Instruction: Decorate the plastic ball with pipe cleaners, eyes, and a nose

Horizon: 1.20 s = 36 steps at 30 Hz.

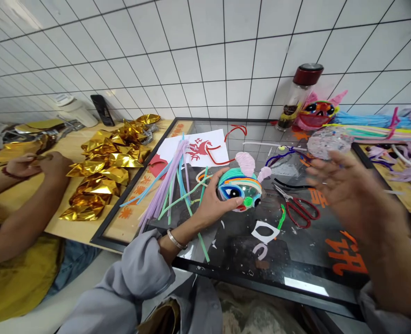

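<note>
My left hand (212,204) is closed round a round animal head (242,181), made of coloured pipe cleaners over a clear shell. It has pink ears, a blue-rimmed eye and a green nose, and my thumb lies beside the nose. My right hand (355,199) is raised over the right side of the glass tabletop, smeared by motion; whether its fingers hold anything does not show. Beneath and left of it lie red-handled scissors (301,211). A white cut-out ring (265,232) and a curved pale scrap (260,251) rest below the head.
Lilac, blue and green pipe cleaners (167,178) lie on the left by a paper with a red print (205,147). A bottle (296,99) and another animal head (318,111) stand behind. Gold foil pieces (97,171) cover the adjoining table, where another person's hands (40,167) work.
</note>
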Each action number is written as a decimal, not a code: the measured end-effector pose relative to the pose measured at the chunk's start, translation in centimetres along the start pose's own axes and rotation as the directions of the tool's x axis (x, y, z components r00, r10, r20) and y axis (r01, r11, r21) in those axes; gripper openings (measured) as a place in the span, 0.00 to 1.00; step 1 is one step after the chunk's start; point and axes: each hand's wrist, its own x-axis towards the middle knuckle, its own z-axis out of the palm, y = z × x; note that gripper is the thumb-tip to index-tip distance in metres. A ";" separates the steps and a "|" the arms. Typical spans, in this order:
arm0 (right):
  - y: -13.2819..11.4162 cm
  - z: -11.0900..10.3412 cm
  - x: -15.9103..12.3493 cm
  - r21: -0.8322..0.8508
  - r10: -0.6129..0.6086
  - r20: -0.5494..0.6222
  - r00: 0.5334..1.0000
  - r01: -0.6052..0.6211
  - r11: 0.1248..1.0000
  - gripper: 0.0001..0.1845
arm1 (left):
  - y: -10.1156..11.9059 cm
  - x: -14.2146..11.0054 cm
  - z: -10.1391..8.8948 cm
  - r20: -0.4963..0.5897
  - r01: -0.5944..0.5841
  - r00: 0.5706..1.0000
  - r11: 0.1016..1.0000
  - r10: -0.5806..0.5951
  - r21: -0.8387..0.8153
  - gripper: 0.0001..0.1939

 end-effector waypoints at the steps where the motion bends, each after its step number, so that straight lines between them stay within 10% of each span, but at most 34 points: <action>1: 0.5 1.0 -0.6 -0.005 0.031 0.022 0.999 -0.031 1.000 0.31 | -0.1 0.0 0.0 -0.007 0.000 1.000 1.000 0.000 -0.019 0.45; 8: 3.5 7.9 -3.7 -0.279 0.055 0.169 0.984 -0.005 0.960 0.67 | 0.4 -0.3 0.2 0.006 -0.029 1.000 0.999 0.029 -0.036 0.44; 36: 3.7 8.8 -3.8 -0.362 0.006 0.156 0.988 0.051 0.931 0.66 | -1.0 -0.7 0.6 0.122 -0.020 0.992 0.994 0.033 -0.109 0.51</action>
